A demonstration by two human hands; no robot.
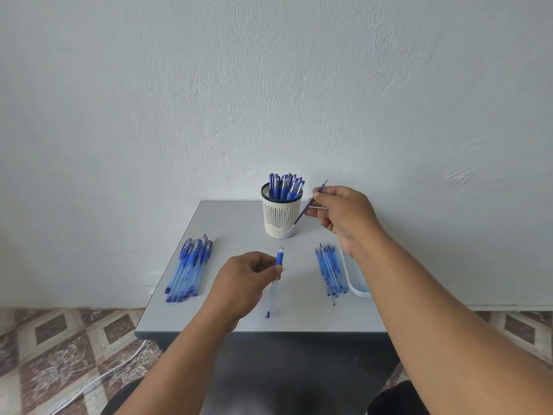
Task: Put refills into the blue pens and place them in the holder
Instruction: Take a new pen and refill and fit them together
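My right hand (341, 214) pinches a refill (308, 208) beside the holder (281, 217), and my left hand (248, 280) grips an open pen barrel (276, 277) above the surface (233, 223). If I bring them together crooked, the thin refill could miss the barrel mouth and bend.

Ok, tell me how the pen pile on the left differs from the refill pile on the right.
The pen pile holds thick barrels with blue grips and end plugs; the refill pile holds thin bare tubes. The pens lean toward the right at their far ends; the refills fan out toward the near edge, beside a white tray. Both lie flat on the table.
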